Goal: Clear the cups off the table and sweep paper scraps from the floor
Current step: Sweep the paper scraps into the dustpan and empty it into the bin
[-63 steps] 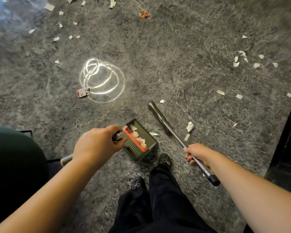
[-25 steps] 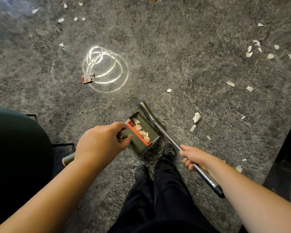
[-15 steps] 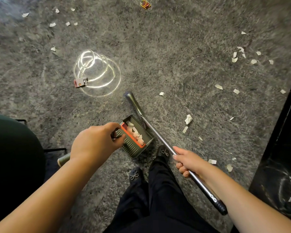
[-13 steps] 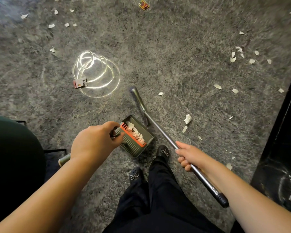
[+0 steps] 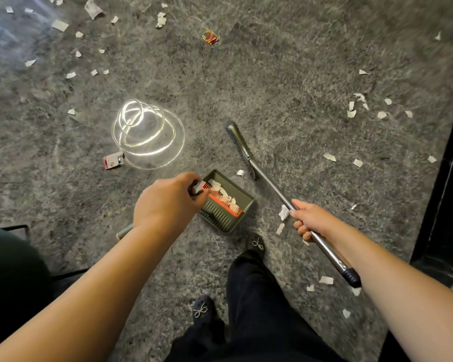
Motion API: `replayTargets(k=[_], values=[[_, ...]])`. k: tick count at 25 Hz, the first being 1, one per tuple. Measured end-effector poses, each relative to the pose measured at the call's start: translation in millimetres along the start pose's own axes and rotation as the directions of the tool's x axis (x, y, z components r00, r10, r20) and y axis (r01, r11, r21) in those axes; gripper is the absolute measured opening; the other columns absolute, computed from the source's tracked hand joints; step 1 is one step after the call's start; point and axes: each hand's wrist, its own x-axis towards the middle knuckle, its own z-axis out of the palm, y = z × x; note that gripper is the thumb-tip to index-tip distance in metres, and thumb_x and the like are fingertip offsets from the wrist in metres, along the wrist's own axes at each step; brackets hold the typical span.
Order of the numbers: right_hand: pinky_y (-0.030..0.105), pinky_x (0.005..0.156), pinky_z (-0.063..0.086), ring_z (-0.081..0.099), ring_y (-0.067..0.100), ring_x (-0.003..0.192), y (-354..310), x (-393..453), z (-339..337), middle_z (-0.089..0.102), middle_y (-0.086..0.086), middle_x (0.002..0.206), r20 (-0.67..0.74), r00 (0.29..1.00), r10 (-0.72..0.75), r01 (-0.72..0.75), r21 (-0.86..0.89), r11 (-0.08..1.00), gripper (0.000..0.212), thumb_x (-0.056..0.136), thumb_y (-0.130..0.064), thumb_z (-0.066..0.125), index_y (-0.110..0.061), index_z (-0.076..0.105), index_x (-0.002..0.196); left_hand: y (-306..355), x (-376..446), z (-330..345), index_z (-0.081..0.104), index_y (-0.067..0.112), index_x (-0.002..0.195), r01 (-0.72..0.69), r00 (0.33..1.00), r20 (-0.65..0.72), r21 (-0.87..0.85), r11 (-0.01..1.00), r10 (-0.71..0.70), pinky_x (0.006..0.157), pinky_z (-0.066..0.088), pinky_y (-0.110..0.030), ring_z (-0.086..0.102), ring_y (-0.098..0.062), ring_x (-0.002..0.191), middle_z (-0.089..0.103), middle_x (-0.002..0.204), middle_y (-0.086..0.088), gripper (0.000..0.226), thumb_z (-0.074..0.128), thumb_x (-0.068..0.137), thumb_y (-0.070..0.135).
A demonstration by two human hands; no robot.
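The sweeping half of the task is judged to be in hand; no cups and no bench are shown. A green dustpan (image 5: 226, 202) is stood on the grey floor (image 5: 285, 74) and is steadied by the left hand (image 5: 168, 202), whose grip is curled tightly round the dustpan's handle. Several paper scraps (image 5: 221, 188) are already held in the pan, behind its orange comb edge. The broom (image 5: 239, 145) is held by the right hand (image 5: 310, 220), its grip wrapped round the metal shaft about halfway along. The broom head is laid on the floor just beyond the pan's open mouth, and one small scrap (image 5: 240, 173) is seen between the head and the pan.

Much remains to be gathered: scraps are scattered at the upper left, in a cluster at the right (image 5: 352, 113), and close by the feet (image 5: 326, 280). For the next move, a short pull of the broom head toward the pan's mouth is called for, so that the near scrap is drawn in; the pan must be kept flat against the floor meanwhile. The farther clusters would then have to be reached.
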Motion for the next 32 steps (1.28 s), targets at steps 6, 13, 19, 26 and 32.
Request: replayTargets(k=[6,13,19,26,32], values=[[0.017,0.033,0.028,0.031,0.008,0.036,-68.4,71.3,-57.1,0.040,0.003,0.059,-0.044,0.999,0.004,-0.007,-0.085,0.996,0.057,0.101,-0.012,0.042,-0.025,0.020,0.152,39.5,86.3,8.8,0.064,0.036,0.111,0.012,1.000,0.028,0.062,0.998,-0.014,0.056,0.048,-0.028,0.057,-0.019,0.066,0.060,0.075,0.009,0.036,0.060,0.083,0.059],[0.019,0.035,0.035,0.037,0.010,0.046,-104.9,125.7,-36.6,0.047,0.007,0.070,0.044,0.998,0.034,-0.023,-0.237,0.971,0.056,0.100,-0.012,0.042,-0.025,0.021,0.151,56.9,108.6,8.8,0.069,0.032,0.104,-0.087,0.995,-0.028,0.117,0.989,0.091,0.051,0.050,-0.030,0.064,-0.024,0.061,0.069,0.069,0.006,0.032,0.066,0.079,0.053],[0.019,0.036,0.033,0.037,0.006,0.040,-82.1,104.0,-14.0,0.045,0.002,0.062,0.192,0.973,0.131,-0.085,-0.229,0.970,0.057,0.100,-0.013,0.042,-0.028,0.021,0.151,57.3,109.1,8.6,0.070,0.031,0.107,-0.102,0.994,-0.019,0.124,0.987,0.105,0.052,0.051,-0.031,0.064,-0.024,0.061,0.069,0.069,0.006,0.036,0.062,0.080,0.053],[0.019,0.036,0.029,0.032,0.007,0.039,-33.7,29.1,-9.6,0.042,-0.004,0.050,0.196,0.976,0.100,-0.098,-0.022,0.995,0.057,0.100,-0.014,0.042,-0.033,0.021,0.150,37.0,106.5,7.0,0.067,0.036,0.108,-0.082,0.996,0.025,0.099,0.992,0.080,0.054,0.049,-0.028,0.065,-0.021,0.067,0.069,0.074,0.009,0.032,0.064,0.081,0.054],[0.019,0.035,0.029,0.031,0.007,0.039,10.3,-20.6,8.0,0.039,-0.005,0.049,0.062,0.998,0.032,-0.044,0.201,0.979,0.059,0.099,-0.012,0.044,-0.033,0.022,0.150,23.3,96.9,-10.7,0.064,0.040,0.112,-0.261,0.958,0.154,0.106,0.959,0.244,0.055,0.052,-0.027,0.061,-0.014,0.063,0.068,0.076,0.012,0.033,0.062,0.082,0.054]])
